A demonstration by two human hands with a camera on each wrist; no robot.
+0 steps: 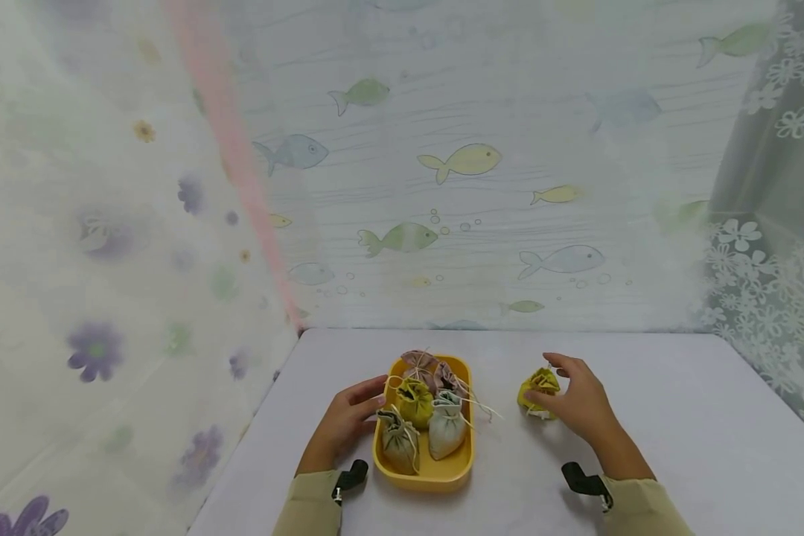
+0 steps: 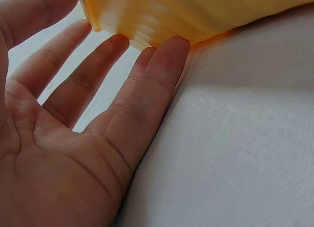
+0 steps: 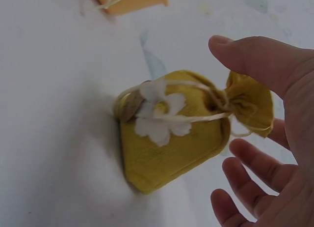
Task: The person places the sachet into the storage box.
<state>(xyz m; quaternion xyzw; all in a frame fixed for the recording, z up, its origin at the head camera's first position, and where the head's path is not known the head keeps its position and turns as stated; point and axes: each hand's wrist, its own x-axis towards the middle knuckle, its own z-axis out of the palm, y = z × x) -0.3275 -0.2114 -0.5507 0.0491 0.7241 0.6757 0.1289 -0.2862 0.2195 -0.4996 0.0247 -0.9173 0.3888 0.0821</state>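
A yellow drawstring pouch (image 3: 181, 143) with a white flower and cream cord stands on the white table. My right hand (image 1: 581, 400) is around the gathered neck of this pouch, thumb on one side and fingers on the other, spread apart. In the right wrist view the fingertips do not close on the cloth. At the left, my left hand (image 1: 348, 418) touches the side of a yellow tray (image 1: 425, 485) with extended fingertips (image 2: 171, 50). Inside the tray sit another yellow pouch (image 1: 415, 406), a pale grey-green pouch (image 1: 447, 432), an olive-beige pouch (image 1: 399, 447) and pinkish pouches (image 1: 418, 365) at the back.
The white tabletop (image 1: 509, 491) carries the tray and the single pouch. Behind it hangs a curtain (image 1: 388, 290) printed with fish. A flower-printed curtain (image 1: 127, 298) closes the left side, and a lacy flowered one (image 1: 777, 298) hangs on the right.
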